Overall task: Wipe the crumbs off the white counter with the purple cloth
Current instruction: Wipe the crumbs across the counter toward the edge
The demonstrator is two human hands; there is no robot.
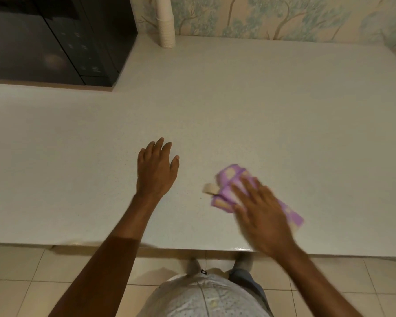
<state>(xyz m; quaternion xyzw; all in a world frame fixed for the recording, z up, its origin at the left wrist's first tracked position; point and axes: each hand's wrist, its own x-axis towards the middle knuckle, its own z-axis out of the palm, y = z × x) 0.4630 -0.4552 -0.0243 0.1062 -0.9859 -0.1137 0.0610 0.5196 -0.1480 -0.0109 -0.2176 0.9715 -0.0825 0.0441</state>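
Pressing one purple cloth (236,188) flat: right hand (263,218); left hand (156,168) open, empty.

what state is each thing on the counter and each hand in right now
purple cloth: crumpled flat on the counter, pressed under the right hand
right hand: open, palm down on the cloth, motion-blurred
left hand: open, empty, over the counter
counter: mostly bare
cup stack: upright by the wall
microwave: door shut
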